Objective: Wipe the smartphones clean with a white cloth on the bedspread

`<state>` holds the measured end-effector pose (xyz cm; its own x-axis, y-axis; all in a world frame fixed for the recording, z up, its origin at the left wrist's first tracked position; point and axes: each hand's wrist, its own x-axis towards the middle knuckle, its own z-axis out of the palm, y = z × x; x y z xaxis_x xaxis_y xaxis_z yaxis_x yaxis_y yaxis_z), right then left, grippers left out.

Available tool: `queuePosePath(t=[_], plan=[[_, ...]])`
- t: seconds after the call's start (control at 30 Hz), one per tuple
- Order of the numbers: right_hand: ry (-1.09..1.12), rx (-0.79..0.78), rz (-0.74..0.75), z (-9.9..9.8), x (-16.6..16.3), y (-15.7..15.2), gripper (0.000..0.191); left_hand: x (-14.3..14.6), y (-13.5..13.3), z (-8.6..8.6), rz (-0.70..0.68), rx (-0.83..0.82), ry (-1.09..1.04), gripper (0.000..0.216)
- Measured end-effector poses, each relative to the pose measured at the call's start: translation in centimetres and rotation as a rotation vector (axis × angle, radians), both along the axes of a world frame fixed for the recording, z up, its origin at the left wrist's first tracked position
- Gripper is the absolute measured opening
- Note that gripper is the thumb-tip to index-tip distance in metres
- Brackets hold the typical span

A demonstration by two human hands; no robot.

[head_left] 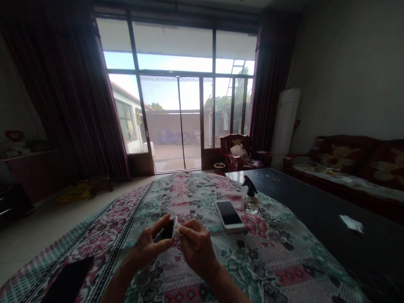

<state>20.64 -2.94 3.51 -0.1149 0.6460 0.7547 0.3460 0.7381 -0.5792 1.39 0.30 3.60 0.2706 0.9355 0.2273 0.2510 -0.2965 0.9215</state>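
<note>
Left hand (151,242): lower middle of the frame, thumb and fingers spread along opposite sides of a dark-screened smartphone (166,232), gripping it by its edges.
Right hand (198,245): just right of the left hand, fingers curled in, thumb and forefinger pinched narrow on a small white wipe (176,229).
Smartphone: lower middle of the frame, tilted in the left hand, its right edge meeting the wipe; whether the wipe is cloth or paper I cannot tell.
White-framed device (229,213): right of the 2 hands, lying screen up and dark; its near edge looks thick, and I cannot tell if it is 1 piece or a stack of 2.
Spray bottle (251,202): right of centre, upright just beside the white-framed device, clear body, black trigger head.
Floral tablecloth (195,191): across the lower half of the frame, in pink, green and grey, beneath these things.
Black flat object (67,281): lower left, on the cloth, too dark to name.
Dark tabletop (293,210): lower right, bearing a crumpled white piece (352,224).
Window wall (176,71): upper middle, between 2 dark purple curtains (69,101).
Wooden armchair (225,143): right of centre, before the glass.
Sofa (347,158): far right, with patterned cushions.
</note>
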Motion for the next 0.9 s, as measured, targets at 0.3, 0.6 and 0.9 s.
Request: queuePosePath(t=[0.3, 0.6, 0.9], plan=[[-0.003, 0.012, -0.007, -0.14, -0.04, 0.02, 0.019, -0.30, 0.34, -0.56, -0.019, 0.018, 0.007, 0.073], [-0.006, -0.004, -0.013, -0.16, -0.05, -0.01, 0.019, -0.29, 0.42, -0.66, -0.007, 0.010, -0.003, 0.073], [0.006, -0.026, -0.022, -0.80, -0.10, 0.23, 0.020, 0.09, -0.10, -0.16, 0.003, -0.002, -0.007, 0.072]])
